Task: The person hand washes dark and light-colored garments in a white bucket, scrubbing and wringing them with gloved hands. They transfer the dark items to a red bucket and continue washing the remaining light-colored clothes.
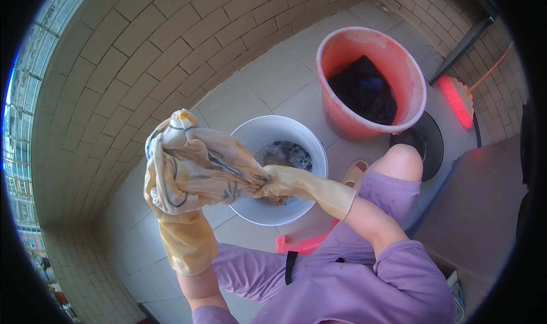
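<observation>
A wet, light patterned cloth [205, 161] is bunched and twisted between my gloved hands. My left hand [164, 195], in a yellowish rubber glove, is mostly hidden under and behind the thick bundle at its left end. My right hand [275, 183], in a matching glove, is closed around the gathered narrow end of the cloth. That end is above a white plastic bucket [321, 153], which holds foamy dark water [292, 151]. Some brownish cloth [277, 199] shows in the bucket below my right hand.
Beyond the white bucket stands a large red bucket [331, 106] with dark cloth [365, 89] inside. A dark round basin [433, 146] and a pink-bristled broom [457, 101] lie to its right. A pink plastic object [301, 243] is by my legs. A tiled wall [162, 37] runs along the left.
</observation>
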Available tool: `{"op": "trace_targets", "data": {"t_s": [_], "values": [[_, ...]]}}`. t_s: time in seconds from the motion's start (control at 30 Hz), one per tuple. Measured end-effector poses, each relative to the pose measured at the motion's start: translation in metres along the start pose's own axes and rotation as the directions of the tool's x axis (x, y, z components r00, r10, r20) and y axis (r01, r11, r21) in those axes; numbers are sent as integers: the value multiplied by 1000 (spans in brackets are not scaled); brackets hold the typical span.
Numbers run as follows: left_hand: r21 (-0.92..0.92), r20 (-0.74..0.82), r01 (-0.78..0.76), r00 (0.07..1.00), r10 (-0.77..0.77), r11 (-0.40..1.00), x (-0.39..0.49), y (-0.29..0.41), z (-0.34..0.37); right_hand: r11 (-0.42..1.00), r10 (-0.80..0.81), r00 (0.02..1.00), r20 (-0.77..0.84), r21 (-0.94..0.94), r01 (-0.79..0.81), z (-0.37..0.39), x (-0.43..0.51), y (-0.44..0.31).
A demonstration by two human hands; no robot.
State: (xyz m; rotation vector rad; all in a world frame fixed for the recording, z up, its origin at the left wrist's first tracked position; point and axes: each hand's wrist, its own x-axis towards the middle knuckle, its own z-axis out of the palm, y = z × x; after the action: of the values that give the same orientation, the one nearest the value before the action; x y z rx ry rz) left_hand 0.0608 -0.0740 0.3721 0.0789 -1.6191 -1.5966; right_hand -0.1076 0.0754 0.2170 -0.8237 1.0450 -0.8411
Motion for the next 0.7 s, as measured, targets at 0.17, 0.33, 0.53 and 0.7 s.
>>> {"op": "trace_targets", "data": {"t_s": [0.17, 0.33, 0.53, 0.7], "values": [[-8, -192, 51, 980, -51, 999, -6, 10, 4, 919, -312, 939, -142, 206, 337, -39, -37, -11], [-293, -371, 353, 814, -446, 889, -79, -50, -28, 603, -486, 770, -412, 480, 638, -56, -41, -24], [709, -252, 702, 343, -905, 69, -77, -53, 40, 793, -343, 806, -483, 310, 524, -37, -30, -27], [852, -113, 279, 925, -364, 443, -59, -80, 53, 831, -320, 896, -309, 363, 422, -35, -41, -49]]}}
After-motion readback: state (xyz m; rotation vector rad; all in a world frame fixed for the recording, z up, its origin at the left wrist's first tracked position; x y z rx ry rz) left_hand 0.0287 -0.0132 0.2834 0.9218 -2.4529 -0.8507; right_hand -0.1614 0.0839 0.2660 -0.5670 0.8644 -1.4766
